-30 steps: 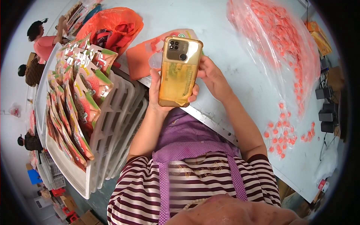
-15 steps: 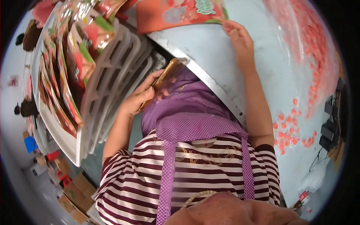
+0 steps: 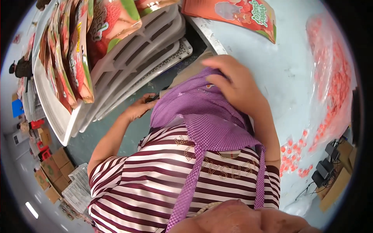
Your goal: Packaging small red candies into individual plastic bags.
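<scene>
My left hand is down at my left hip, fingers closed around a phone. Only a dark edge of the phone shows; the rest is hidden by the hand and the purple checked apron. My right hand is over the upper part of the apron, by the table edge. Its fingers are bent and apart, slightly blurred, with nothing visible between them. A flat red printed pouch lies on the table beyond this hand.
Stacked white plastic trays stand at left, with several upright red pouches in the top one. On the pale table, a clear bag of red pieces lies at right, near loose red pieces. Cardboard boxes sit lower left.
My right hand has left the flat pouch and come back to the apron. My left hand has lowered the phone to my hip. My body has turned, so trays and table appear shifted.
</scene>
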### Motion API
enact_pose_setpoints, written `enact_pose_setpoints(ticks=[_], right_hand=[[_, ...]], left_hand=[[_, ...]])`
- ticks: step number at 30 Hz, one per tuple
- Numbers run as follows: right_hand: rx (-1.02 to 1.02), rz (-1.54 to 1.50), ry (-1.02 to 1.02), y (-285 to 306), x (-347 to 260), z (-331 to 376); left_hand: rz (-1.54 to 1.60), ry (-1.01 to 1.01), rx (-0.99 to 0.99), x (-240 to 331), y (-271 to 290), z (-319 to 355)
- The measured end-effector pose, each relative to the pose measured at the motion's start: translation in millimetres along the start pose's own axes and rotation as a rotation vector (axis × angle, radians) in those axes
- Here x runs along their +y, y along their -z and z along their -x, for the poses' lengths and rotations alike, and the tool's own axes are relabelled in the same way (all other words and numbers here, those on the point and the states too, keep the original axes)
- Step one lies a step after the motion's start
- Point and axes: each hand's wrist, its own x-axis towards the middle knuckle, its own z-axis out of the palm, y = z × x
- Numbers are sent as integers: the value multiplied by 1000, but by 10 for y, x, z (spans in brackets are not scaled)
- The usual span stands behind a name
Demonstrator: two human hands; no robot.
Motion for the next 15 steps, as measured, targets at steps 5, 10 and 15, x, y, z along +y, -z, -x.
enact_pose_setpoints(ticks=[5, 10, 15], right_hand=[[-266, 53, 88, -853, 457, -363], [-805, 38, 111, -1101, 584, -310], [-878, -117, 165, -842, 263, -327]], left_hand=[[-60, -64, -79, 102, 71, 399], [18, -219, -204, -41, 173, 678], [15, -231, -273, -183, 286, 802]])
